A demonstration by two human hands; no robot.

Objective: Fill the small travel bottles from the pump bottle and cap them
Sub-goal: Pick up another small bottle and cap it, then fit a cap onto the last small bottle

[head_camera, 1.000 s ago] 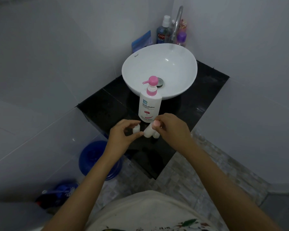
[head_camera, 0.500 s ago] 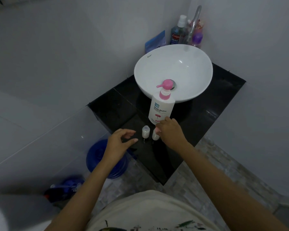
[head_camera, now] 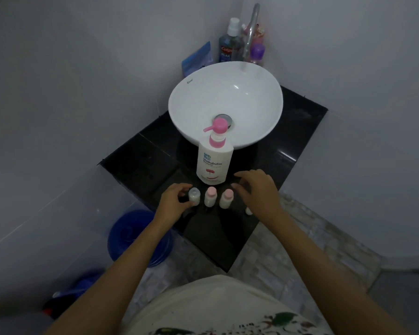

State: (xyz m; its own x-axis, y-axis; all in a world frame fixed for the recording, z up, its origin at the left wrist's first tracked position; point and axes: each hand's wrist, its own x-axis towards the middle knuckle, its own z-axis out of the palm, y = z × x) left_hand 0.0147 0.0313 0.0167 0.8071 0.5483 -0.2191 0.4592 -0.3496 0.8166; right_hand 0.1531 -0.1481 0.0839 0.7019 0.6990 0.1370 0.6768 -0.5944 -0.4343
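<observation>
Three small travel bottles stand in a row on the black counter (head_camera: 136, 163), all filled with white liquid. The left bottle (head_camera: 194, 196) has a clear cap; the middle bottle (head_camera: 210, 196) and the right bottle (head_camera: 226, 198) have pink caps. Just behind them stands the white pump bottle (head_camera: 214, 163), its pink pump head pointing left. My left hand (head_camera: 173, 201) curls its index finger and thumb around the clear-capped bottle from the left. My right hand (head_camera: 257, 189) hovers to the right of the right bottle, fingers apart and holding nothing.
A white basin (head_camera: 252, 97) sits behind the pump bottle, with a tap and several toiletry bottles (head_camera: 230, 42) in the corner. A small white object (head_camera: 249, 211) lies on the counter by my right wrist. A blue bucket (head_camera: 131, 235) stands on the floor, lower left.
My right hand let go of the pink-capped bottle and drew off to the right, uncovering the row. My left hand moved in and closed its fingers around the clear-capped bottle.
</observation>
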